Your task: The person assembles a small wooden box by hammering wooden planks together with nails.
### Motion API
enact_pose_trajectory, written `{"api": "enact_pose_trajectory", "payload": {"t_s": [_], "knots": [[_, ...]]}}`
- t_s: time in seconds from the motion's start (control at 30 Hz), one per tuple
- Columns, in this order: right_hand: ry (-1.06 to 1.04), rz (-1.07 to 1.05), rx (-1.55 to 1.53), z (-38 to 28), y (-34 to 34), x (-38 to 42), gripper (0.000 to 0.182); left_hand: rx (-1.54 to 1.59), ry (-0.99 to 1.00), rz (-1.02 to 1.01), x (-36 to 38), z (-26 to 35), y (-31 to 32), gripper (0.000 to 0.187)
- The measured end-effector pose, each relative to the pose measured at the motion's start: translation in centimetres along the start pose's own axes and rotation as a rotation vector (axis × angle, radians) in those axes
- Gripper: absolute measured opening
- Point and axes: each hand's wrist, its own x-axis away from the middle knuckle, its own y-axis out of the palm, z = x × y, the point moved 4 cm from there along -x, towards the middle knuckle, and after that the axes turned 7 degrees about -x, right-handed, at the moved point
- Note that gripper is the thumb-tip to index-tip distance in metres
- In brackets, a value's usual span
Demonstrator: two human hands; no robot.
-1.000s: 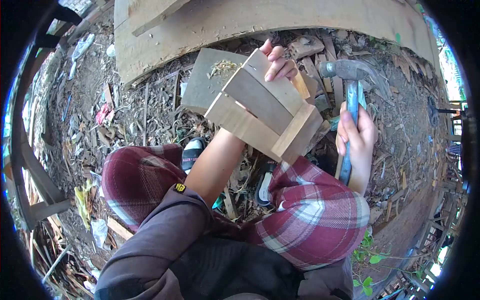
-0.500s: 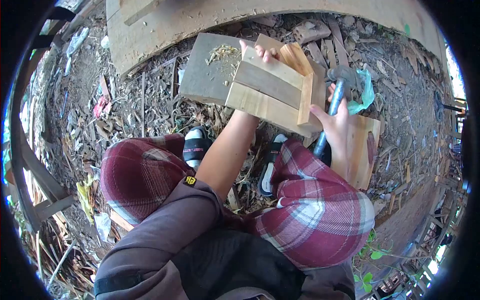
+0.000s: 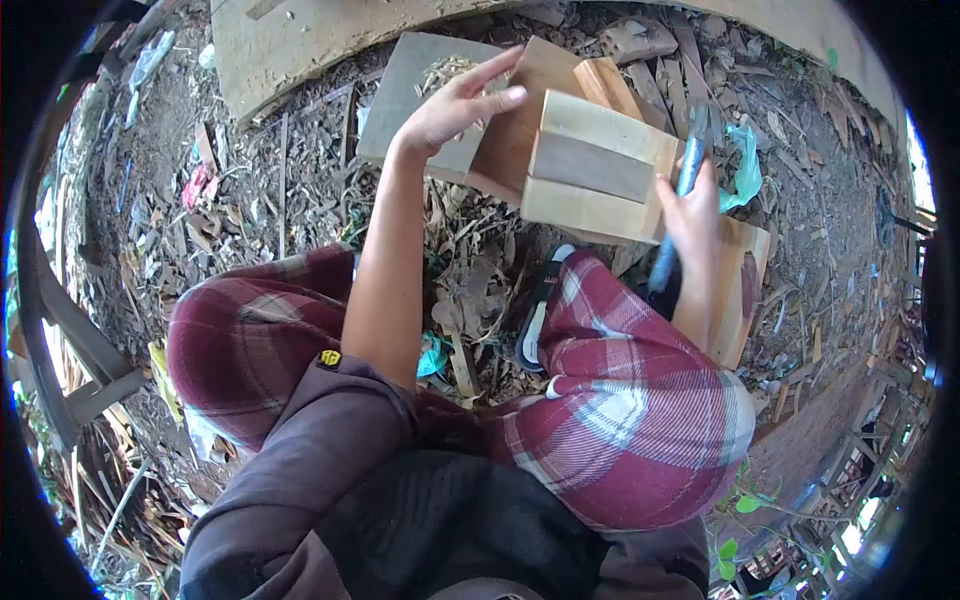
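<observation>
Shavings beside released left hand, hammer clenched in right hand at slatted panel's edge

Left hand open, right hand curled

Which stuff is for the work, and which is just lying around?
For the work:
- hammer in the right hand
- joined boards near the open left hand

Seemingly just lying about:
- green plastic bag
- pink scrap
- dry leaves
</observation>
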Motion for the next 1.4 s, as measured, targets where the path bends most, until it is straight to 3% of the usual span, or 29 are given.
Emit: {"api": "enact_pose_trajectory", "payload": {"t_s": [0.07,0.17,0.3,0.43,0.53,0.57,0.6,0.63,0.67,0.73,0.87,0.93,1.13,1.23,1.27,1.4], "knots": [[-0.088,-0.121,0.01,1.1,-1.2,-1.3,0.039,-0.242,0.136,0.027,0.4,0.4,1.4,0.084],[-0.117,-0.204,-0.017,1.2,-0.5,-2.0,0.043,-0.585,0.067,-0.033,1.4,0.8,4.2,0.098],[-0.084,-0.159,0.057,-2.2,0.9,-1.4,0.049,-0.626,0.086,0.032,2.9,1.5,3.8,0.099],[-0.241,-0.068,0.355,-4.1,2.5,0.0,0.054,-0.386,0.042,-0.047,3.4,1.8,3.2,0.09],[0.094,-0.157,0.284,-7.1,3.2,1.5,0.057,-0.201,-0.018,-0.087,4.4,2.0,2.9,0.081],[-0.085,-0.059,0.242,-7.6,2.8,1.8,0.054,-0.162,0.015,-0.087,4.4,1.8,3.1,0.081],[0.11,-0.145,0.246,-8.2,2.5,2.2,0.045,-0.208,-0.018,-0.071,4.4,1.7,3.4,0.08],[0.127,0.027,0.306,-6.6,3.5,2.7,0.037,-0.16,0.006,-0.055,4.5,2.3,3.7,0.077],[0.026,-0.019,0.492,-5.2,4.6,3.2,0.033,-0.015,-0.018,-0.048,4.8,2.1,3.9,0.075],[-0.074,0.021,0.533,-7.1,3.1,3.3,0.036,-0.132,-0.007,0.02,4.7,0.9,4.1,0.071],[-0.047,-0.034,0.433,-7.0,2.8,3.9,0.035,-0.326,0.059,0.095,5.6,1.9,3.6,0.061],[-0.064,-0.062,0.293,-7.2,2.3,4.3,0.035,-0.307,0.074,0.08,5.2,1.6,2.7,0.057],[0.071,-0.004,0.334,-5.4,3.1,2.6,0.034,-0.154,-0.016,0.113,4.5,-0.4,3.7,0.049],[0.158,-0.124,0.339,-4.6,2.7,0.4,0.034,-0.401,0.055,0.147,3.3,-0.3,3.7,0.052],[0.108,-0.103,0.371,-3.6,3.1,-0.6,0.036,-0.414,0.061,0.094,3.0,-1.1,3.6,0.065],[0.047,-0.121,0.378,-2.6,2.9,-3.3,0.035,-0.251,0.073,-0.036,2.8,-1.5,4.2,0.088]]}}
